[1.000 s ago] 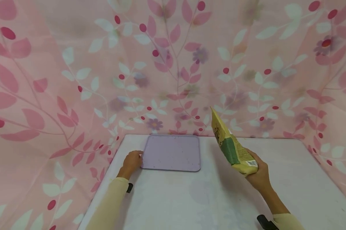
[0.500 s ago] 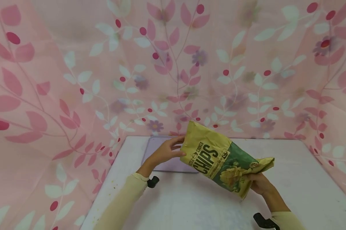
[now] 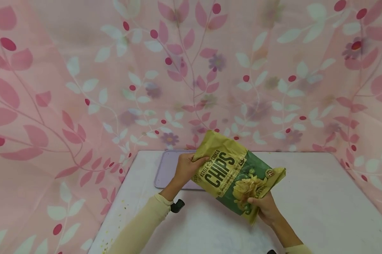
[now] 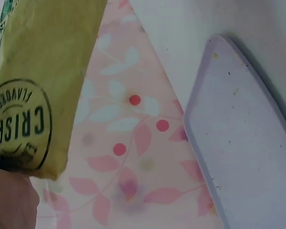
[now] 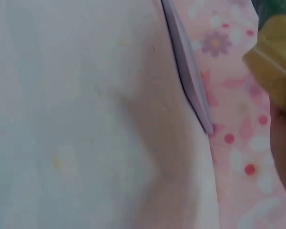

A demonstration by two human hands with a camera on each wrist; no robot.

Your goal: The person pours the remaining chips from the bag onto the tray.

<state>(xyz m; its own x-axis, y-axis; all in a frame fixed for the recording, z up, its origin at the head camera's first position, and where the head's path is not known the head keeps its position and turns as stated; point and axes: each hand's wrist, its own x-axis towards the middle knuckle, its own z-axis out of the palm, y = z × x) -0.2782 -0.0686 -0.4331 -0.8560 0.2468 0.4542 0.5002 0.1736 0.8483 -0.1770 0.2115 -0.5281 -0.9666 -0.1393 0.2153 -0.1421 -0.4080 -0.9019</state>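
A yellow and green bag of chips (image 3: pixel 229 173) is held tilted above the table, its printed front toward me in the head view. My left hand (image 3: pixel 189 165) pinches its upper left edge, thumb on the front. At the lower right end my right hand (image 3: pixel 264 206) grips the bag, thumb across the front and the other fingers hidden behind. Behind the bag lies a flat lilac tray (image 3: pixel 168 169), partly covered by it. In the left wrist view the tray (image 4: pixel 248 133) shows small crumbs on its surface.
The white table (image 3: pixel 318 197) carries scattered yellow crumbs (image 3: pixel 122 211) along its left side. A pink floral cloth (image 3: pixel 191 70) hangs behind and at both sides. Black wrist cameras (image 3: pixel 177 205) are strapped to the wrists.
The bag has turned its front toward me and shifted left. My left hand has left the tray's left edge, reached the bag and taken hold of it; the right hand has kept its grip.
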